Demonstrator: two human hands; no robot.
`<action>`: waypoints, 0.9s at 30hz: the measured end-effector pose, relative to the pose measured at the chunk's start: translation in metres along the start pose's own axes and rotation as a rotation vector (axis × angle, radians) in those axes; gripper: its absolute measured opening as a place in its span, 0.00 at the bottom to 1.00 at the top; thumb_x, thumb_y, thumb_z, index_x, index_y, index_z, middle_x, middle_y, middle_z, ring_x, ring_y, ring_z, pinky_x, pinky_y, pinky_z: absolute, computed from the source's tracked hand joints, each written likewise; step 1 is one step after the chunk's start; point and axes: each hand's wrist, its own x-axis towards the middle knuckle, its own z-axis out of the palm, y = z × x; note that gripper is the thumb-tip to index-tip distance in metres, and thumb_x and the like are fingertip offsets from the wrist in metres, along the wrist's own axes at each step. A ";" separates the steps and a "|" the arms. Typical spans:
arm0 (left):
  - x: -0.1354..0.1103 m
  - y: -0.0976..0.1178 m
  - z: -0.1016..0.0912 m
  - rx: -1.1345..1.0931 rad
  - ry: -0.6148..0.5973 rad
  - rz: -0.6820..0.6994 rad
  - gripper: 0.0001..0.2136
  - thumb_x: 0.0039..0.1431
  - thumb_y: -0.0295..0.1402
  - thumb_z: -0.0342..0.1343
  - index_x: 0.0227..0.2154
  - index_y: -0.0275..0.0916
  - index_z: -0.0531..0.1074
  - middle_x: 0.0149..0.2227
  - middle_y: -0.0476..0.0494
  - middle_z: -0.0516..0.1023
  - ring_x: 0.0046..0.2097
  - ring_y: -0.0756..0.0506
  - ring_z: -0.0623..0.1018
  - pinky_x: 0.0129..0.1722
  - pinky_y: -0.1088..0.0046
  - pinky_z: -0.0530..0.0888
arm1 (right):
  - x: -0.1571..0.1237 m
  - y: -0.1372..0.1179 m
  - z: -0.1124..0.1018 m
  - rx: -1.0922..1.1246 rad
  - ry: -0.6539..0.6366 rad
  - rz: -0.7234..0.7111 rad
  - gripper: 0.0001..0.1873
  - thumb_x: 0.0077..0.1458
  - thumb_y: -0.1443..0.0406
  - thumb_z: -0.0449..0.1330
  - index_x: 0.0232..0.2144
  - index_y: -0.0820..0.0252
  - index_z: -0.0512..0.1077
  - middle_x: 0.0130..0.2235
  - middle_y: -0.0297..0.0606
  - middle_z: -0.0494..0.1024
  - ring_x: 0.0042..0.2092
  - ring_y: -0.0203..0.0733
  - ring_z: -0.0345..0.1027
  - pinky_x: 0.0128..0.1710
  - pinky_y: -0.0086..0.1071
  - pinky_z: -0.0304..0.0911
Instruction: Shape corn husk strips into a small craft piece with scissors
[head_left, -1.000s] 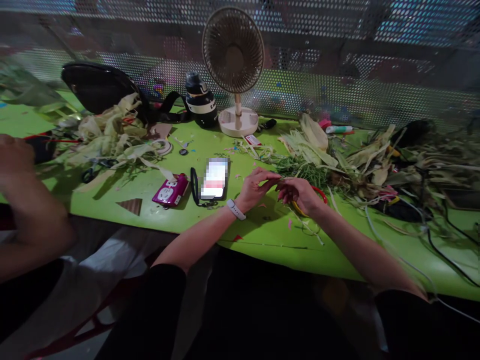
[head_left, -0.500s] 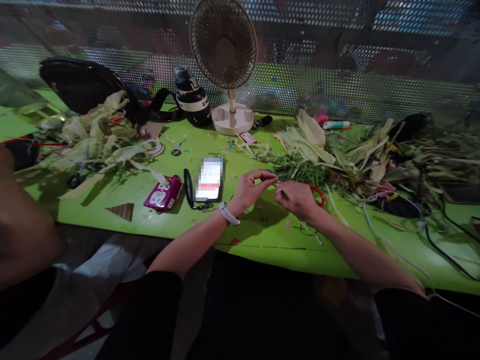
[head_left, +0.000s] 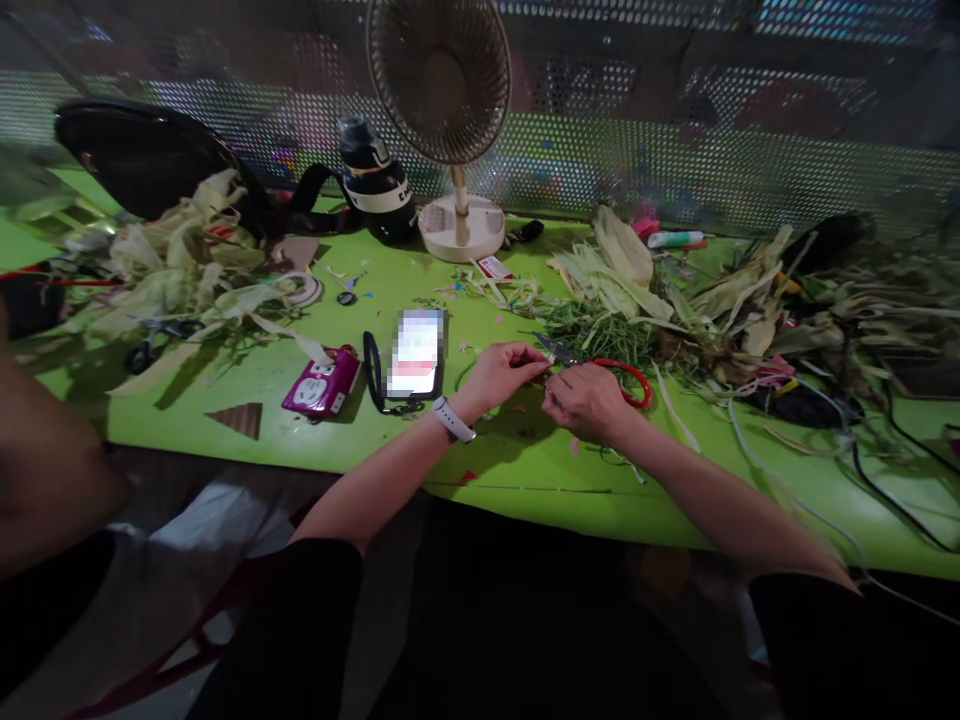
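My left hand [head_left: 501,376] is pinched, thumb against forefinger, over the middle of the green table [head_left: 420,455]. Close to its right, my right hand [head_left: 586,402] has its fingers curled in a pinch too. Whatever sits between the fingertips is too small to name. Red-handled scissors [head_left: 637,384] lie on the table just behind my right hand, their blades partly showing above the knuckles. Beyond them spreads a heap of shredded green strips [head_left: 600,338] with pale corn husks [head_left: 626,250]. A phone [head_left: 416,355] with a lit screen and a black strap rests left of my left hand.
A fan [head_left: 442,85] and a black bottle [head_left: 379,190] stand at the back by a perforated metal screen. More husks [head_left: 180,260] and a purple tissue pack [head_left: 321,385] lie to the left. Another person's arm [head_left: 52,440] reaches in at the left edge. Cables [head_left: 885,500] run at right.
My hands have drawn slightly apart, and the right one has turned lower and a little left. More of the scissors' blades now shows. The whole view has shifted slightly.
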 end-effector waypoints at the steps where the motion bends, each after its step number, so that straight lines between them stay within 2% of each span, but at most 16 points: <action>1: 0.001 -0.002 0.001 0.009 -0.001 0.014 0.09 0.50 0.35 0.64 0.31 0.35 0.76 0.31 0.46 0.80 0.32 0.52 0.76 0.38 0.72 0.73 | 0.000 -0.001 0.000 0.004 -0.024 0.003 0.12 0.55 0.66 0.53 0.26 0.63 0.74 0.24 0.42 0.76 0.26 0.39 0.64 0.29 0.35 0.50; 7: 0.007 -0.010 -0.003 0.114 -0.079 0.089 0.10 0.51 0.37 0.63 0.32 0.35 0.76 0.32 0.46 0.79 0.34 0.50 0.75 0.38 0.72 0.71 | 0.002 0.002 -0.005 0.141 -0.150 0.030 0.14 0.54 0.59 0.54 0.30 0.64 0.75 0.28 0.44 0.77 0.28 0.41 0.66 0.30 0.34 0.51; 11: 0.009 -0.011 -0.006 0.208 -0.111 0.144 0.07 0.53 0.35 0.62 0.30 0.36 0.77 0.31 0.46 0.79 0.35 0.50 0.75 0.39 0.71 0.71 | 0.003 0.011 -0.003 0.318 -0.074 0.228 0.14 0.57 0.60 0.51 0.27 0.61 0.71 0.25 0.39 0.74 0.26 0.38 0.62 0.28 0.32 0.50; 15: 0.008 -0.012 -0.006 0.294 -0.103 0.173 0.06 0.54 0.34 0.60 0.31 0.36 0.76 0.32 0.46 0.80 0.36 0.49 0.76 0.41 0.71 0.72 | 0.004 0.013 0.003 0.410 0.009 0.374 0.11 0.55 0.60 0.52 0.26 0.59 0.68 0.25 0.37 0.73 0.26 0.37 0.60 0.28 0.30 0.51; 21: 0.008 -0.013 -0.005 0.314 -0.105 0.179 0.07 0.54 0.32 0.62 0.35 0.36 0.76 0.37 0.44 0.82 0.39 0.49 0.78 0.42 0.71 0.74 | 0.007 0.014 0.008 0.540 0.008 0.448 0.05 0.50 0.63 0.54 0.25 0.58 0.66 0.26 0.37 0.73 0.27 0.37 0.61 0.30 0.31 0.53; 27: 0.011 -0.016 -0.006 0.254 -0.165 0.159 0.08 0.55 0.32 0.62 0.37 0.36 0.75 0.37 0.44 0.82 0.39 0.49 0.79 0.42 0.71 0.75 | 0.007 0.018 0.001 0.718 -0.075 0.518 0.05 0.48 0.63 0.53 0.25 0.59 0.66 0.23 0.33 0.69 0.24 0.34 0.56 0.28 0.30 0.52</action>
